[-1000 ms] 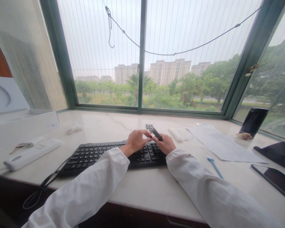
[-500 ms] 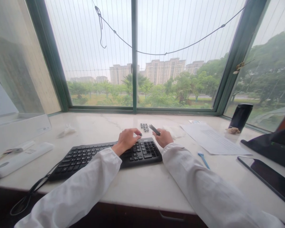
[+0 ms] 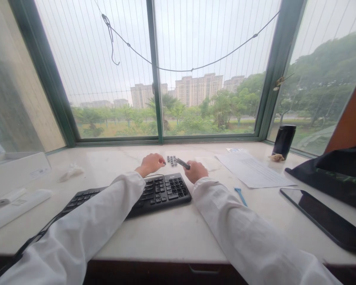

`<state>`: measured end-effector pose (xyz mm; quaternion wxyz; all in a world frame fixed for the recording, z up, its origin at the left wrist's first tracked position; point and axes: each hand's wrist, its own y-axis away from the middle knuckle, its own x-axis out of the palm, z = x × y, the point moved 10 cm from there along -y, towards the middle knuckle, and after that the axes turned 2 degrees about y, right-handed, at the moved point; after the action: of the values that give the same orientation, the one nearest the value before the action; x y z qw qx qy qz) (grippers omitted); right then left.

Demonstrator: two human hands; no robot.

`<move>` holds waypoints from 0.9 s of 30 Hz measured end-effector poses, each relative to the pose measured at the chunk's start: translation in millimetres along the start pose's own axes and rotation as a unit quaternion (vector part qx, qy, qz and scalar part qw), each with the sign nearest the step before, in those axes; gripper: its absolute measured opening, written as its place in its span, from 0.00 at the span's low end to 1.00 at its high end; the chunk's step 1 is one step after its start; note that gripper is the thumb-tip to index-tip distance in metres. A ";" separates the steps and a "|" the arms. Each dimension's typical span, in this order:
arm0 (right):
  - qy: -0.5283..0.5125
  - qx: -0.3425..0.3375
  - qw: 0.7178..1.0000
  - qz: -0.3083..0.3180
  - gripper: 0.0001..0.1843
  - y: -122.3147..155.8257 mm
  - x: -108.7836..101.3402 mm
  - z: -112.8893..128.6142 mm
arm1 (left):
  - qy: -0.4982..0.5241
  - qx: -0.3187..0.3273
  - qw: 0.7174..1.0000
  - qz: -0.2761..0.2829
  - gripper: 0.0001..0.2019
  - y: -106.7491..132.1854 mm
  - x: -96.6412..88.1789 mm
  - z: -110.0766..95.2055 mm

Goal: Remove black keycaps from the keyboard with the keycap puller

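A black keyboard point(image 3: 157, 192) lies on the pale stone sill in front of me. Just beyond its far edge, a small cluster of loose dark keycaps point(image 3: 172, 160) sits on the stone. My left hand point(image 3: 150, 163) reaches past the keyboard to that cluster, its fingers pinched on a small dark keycap. My right hand point(image 3: 196, 171) hovers over the keyboard's far right corner, closed around a short dark stick-like tool point(image 3: 183, 163) that points left toward the cluster. Both arms wear white sleeves.
A printed sheet point(image 3: 250, 171), a small blue tool point(image 3: 241, 196), a black cylinder point(image 3: 283, 141), a dark tablet point(image 3: 324, 218) and a black bag point(image 3: 332, 174) lie to the right. On the left are a white box point(image 3: 16, 172), a white device point(image 3: 16, 206) and a crumpled wrapper point(image 3: 71, 172).
My left hand has left the keyboard's keys and moved forward to the loose keycaps. The right hand drew back slightly with the tool. My view has swung to the right.
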<state>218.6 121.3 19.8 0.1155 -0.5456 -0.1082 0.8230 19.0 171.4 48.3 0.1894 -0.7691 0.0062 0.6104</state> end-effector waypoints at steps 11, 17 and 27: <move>0.025 -0.008 1.000 0.002 0.13 0.7 -1.1 -1.0 | -0.022 -0.035 0.999 0.027 0.12 -52.8 40.0 8.9; 0.020 -0.016 1.000 0.000 0.13 0.3 1.3 -0.6 | -0.023 -0.034 0.998 0.037 0.11 -60.7 47.7 6.9; 0.032 -0.019 0.999 -0.004 0.12 -1.6 4.4 -1.0 | -0.022 -0.040 0.998 0.046 0.12 -63.9 58.3 9.4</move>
<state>217.9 124.3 16.1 0.1115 -0.5737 -0.1219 0.8022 40.5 246.4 9.8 0.1301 -0.7616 0.0128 0.6347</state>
